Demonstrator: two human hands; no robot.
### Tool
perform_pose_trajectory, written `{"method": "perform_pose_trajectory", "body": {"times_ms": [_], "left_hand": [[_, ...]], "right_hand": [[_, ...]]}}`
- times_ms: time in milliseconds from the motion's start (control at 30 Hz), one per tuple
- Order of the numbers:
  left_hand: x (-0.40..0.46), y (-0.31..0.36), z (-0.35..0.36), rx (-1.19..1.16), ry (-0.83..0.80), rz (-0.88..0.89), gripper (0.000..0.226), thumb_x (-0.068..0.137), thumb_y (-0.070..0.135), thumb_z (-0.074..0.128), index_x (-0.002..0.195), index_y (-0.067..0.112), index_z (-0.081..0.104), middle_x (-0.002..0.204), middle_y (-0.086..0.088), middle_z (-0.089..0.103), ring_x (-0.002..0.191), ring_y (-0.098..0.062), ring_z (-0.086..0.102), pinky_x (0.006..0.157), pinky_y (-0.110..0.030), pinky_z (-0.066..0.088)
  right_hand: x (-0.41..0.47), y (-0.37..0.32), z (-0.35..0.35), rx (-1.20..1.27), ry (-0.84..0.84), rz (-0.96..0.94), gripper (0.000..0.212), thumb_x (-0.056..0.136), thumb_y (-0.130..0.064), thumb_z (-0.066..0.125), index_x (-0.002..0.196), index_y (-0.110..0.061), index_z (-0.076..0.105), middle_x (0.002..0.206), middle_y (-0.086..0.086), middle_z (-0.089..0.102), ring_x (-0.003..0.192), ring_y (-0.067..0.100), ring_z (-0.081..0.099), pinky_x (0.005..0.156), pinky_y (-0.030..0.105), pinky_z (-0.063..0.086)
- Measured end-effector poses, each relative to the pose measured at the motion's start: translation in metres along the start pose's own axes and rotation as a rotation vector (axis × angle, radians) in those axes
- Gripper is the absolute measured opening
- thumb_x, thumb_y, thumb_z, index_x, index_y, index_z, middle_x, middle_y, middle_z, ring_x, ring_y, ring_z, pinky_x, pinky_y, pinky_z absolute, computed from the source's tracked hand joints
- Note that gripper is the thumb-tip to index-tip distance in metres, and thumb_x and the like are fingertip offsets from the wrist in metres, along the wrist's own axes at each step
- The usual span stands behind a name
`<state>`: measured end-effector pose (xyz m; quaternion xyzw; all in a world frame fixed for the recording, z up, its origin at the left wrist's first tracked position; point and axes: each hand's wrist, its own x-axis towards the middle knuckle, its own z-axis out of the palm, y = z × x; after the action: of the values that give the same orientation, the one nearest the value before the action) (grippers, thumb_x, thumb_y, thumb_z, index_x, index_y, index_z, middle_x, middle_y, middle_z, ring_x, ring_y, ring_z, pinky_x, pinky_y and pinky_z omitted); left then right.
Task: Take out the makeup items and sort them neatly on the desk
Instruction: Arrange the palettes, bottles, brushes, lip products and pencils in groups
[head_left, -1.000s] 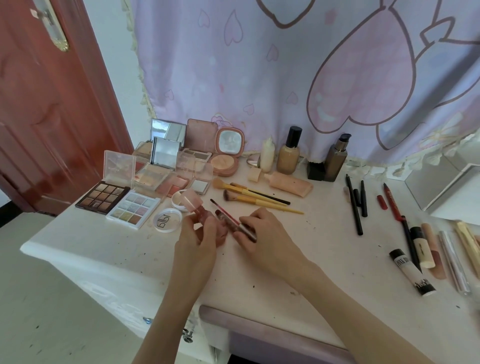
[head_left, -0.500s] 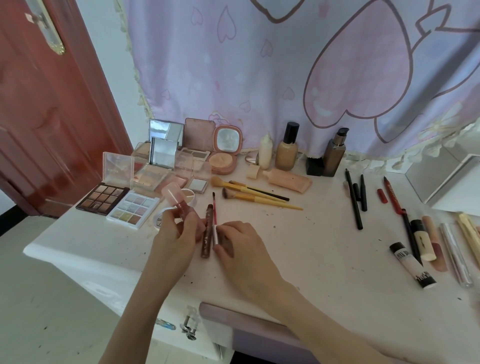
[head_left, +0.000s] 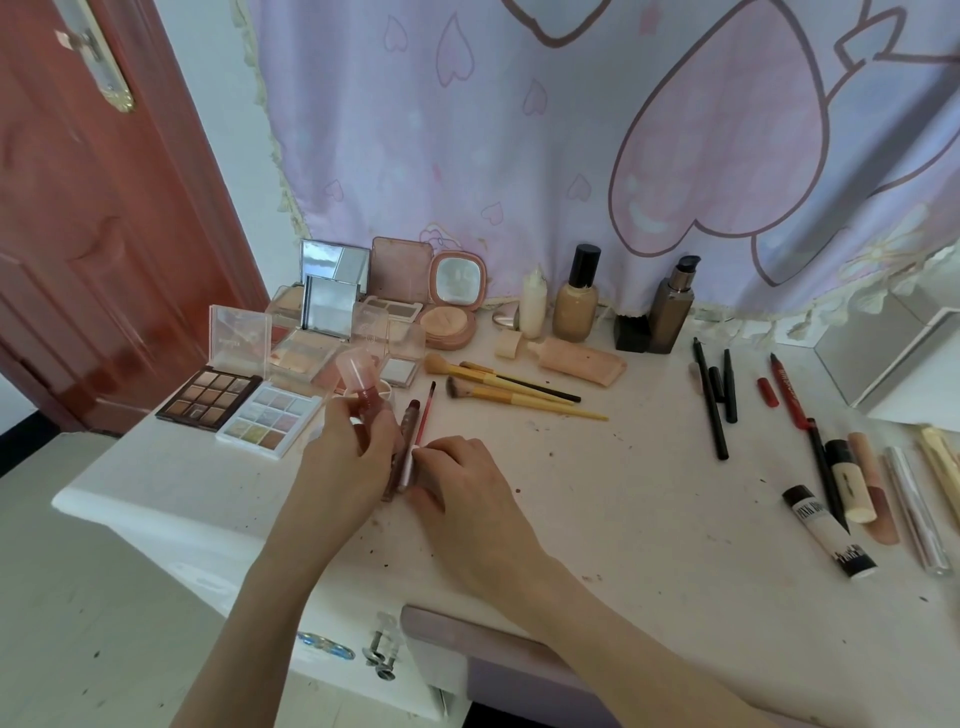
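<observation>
The person's left hand (head_left: 345, 457) is closed around a small pink bottle (head_left: 363, 387) with a wide pale cap, and holds it tilted above the desk (head_left: 623, 519), just in front of the white eyeshadow palette (head_left: 270, 418). The right hand (head_left: 457, 483) lies low on the desk with its fingers curled, and its fingertips (head_left: 423, 452) pinch the near end of a thin red brush (head_left: 425, 415). Just beside this brush, on its left side, lies a dark brown tube (head_left: 408, 431); it is hard to tell if the right hand also touches the tube or only the brush. Both thin things lie with their long axis going away from the person, toward the palettes and compacts at the back, and they are almost parallel to each other. They sit between the two hands, so either hand could reach them, but the right hand is already on them and the left one is busy. The yellow brushes (head_left: 509, 387) lie behind the right hand and point across to the right, so the red brush probably needs to turn if it should line up with them. The bottle probably belongs with other upright bottles, like the foundation bottle (head_left: 575, 304) far behind the right hand.
</observation>
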<state>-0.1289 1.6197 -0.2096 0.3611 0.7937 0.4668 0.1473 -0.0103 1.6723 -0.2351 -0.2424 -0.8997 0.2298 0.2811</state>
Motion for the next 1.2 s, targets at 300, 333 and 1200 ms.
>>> {"method": "perform_pose_trajectory", "body": {"times_ms": [300, 333, 1200], "left_hand": [[-0.006, 0.011, -0.004, 0.001, 0.030, 0.057, 0.016, 0.094, 0.033, 0.045, 0.102, 0.019, 0.046, 0.083, 0.004, 0.065, 0.080, -0.006, 0.059, 0.058, -0.015, 0.034], [-0.008, 0.014, -0.004, -0.005, 0.045, 0.083, 0.016, 0.093, 0.033, 0.047, 0.102, 0.020, 0.047, 0.085, 0.007, 0.064, 0.082, -0.004, 0.059, 0.059, -0.012, 0.034], [-0.032, 0.040, 0.027, 0.121, -0.149, 0.409, 0.017, 0.082, 0.030, 0.066, 0.071, 0.037, 0.055, 0.067, 0.014, 0.052, 0.072, 0.007, 0.047, 0.062, -0.006, 0.035]], "right_hand": [[-0.001, 0.006, -0.007, 0.106, -0.011, 0.057, 0.028, 0.093, -0.017, 0.050, 0.120, -0.011, 0.059, 0.117, 0.004, 0.055, 0.107, 0.015, 0.046, 0.089, 0.014, 0.030], [0.000, 0.008, -0.012, 0.135, -0.010, 0.085, 0.028, 0.094, -0.017, 0.050, 0.120, -0.012, 0.059, 0.117, 0.002, 0.055, 0.103, 0.012, 0.049, 0.088, 0.012, 0.033], [0.027, 0.039, -0.110, 0.787, 0.311, 0.410, 0.032, 0.093, -0.032, 0.052, 0.079, -0.006, 0.064, 0.045, -0.014, 0.050, 0.044, 0.002, 0.032, 0.050, 0.020, 0.029]]}}
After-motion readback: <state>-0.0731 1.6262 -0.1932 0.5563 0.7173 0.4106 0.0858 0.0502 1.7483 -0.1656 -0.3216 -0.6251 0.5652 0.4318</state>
